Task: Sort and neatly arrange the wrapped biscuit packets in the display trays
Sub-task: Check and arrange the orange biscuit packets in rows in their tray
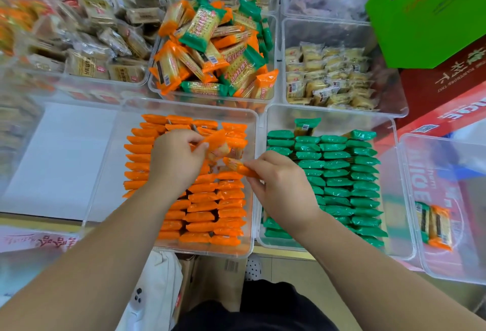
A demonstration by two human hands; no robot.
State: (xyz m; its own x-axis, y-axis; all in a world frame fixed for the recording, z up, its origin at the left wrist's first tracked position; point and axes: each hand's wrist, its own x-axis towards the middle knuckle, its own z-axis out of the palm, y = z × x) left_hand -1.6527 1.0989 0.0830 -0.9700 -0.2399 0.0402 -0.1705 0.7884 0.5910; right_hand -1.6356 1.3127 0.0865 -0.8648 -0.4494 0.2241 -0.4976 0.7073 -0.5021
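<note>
At mid-frame, our left hand [176, 158] pinches one orange packet [218, 142], our right hand [282, 186] a second orange packet [240, 168]; wedging them in could buckle the packed rows [202, 215].

Counter: a white sheet [60, 160] covers the left part of the top; a yellowish wooden edge [284, 254] runs along the near side
Floor: pale beige floor [294, 273] shows just below that edge
Under the counter: a brown cardboard box [210, 270] with a barcode label; a white cloth bag [160, 278] just beside it on the left
Upper right: a bright green box [431, 15], tilted; a dark red carton [447, 78] with white lettering beneath it
Lower left: a pink sheet [39, 241] with red handwriting at the counter's near edge
Light: bright and even; shadows soft
</note>
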